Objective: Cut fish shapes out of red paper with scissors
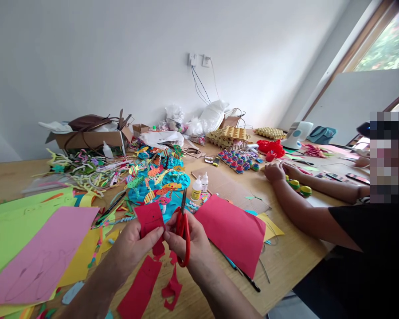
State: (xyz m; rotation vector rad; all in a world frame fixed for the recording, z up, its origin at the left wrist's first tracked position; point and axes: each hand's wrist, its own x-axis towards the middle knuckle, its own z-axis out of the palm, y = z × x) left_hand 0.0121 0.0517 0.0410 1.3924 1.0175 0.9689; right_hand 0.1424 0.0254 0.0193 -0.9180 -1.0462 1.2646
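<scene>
My left hand [132, 243] grips a small piece of red paper [150, 218] with pencil marks on it, the thumb pressed on its front. In my right hand [197, 239] are red-handled scissors [187, 248], blades pointing up and away from me. The right thumb and fingertips also meet the paper's right edge. Below my hands lie a cut red strip [141, 288] and a ragged red scrap [172, 290]. A larger red sheet [232, 232] rests on the table right of my right hand.
Pink [49, 257] and green sheets [6, 235] lie at left. Colourful paper fish [159, 177] on blue pieces and glue bottles [197, 189] stand beyond my hands. Egg trays [229, 135] and a box [89, 144] line the wall. A co-worker's arms [295, 208] reach in from the right.
</scene>
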